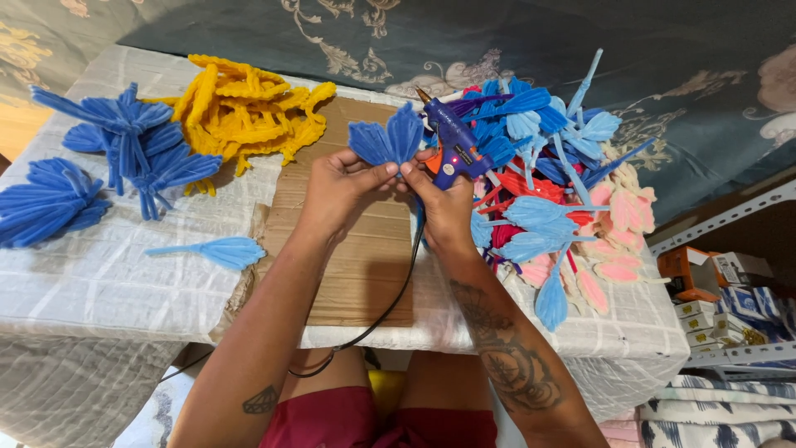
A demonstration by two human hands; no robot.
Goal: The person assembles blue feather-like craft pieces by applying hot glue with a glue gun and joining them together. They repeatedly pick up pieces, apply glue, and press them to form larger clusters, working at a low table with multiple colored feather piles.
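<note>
i see the cloth-covered surface (99, 274) crowded with blue, yellow and pink petal heaps to both sides, bare cardboard (365, 257) mid-front. my left hand (336, 187) fingers pinch a fuzzy dark-blue petal cluster (386, 139) above the cardboard; my right hand (444, 203) grips the blue glue gun (452, 145), touching it.

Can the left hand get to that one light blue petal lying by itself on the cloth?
Probably yes. The light blue petal lies alone on the white cloth, nothing over it. But the left hand is pinching a dark blue petal piece.
</note>
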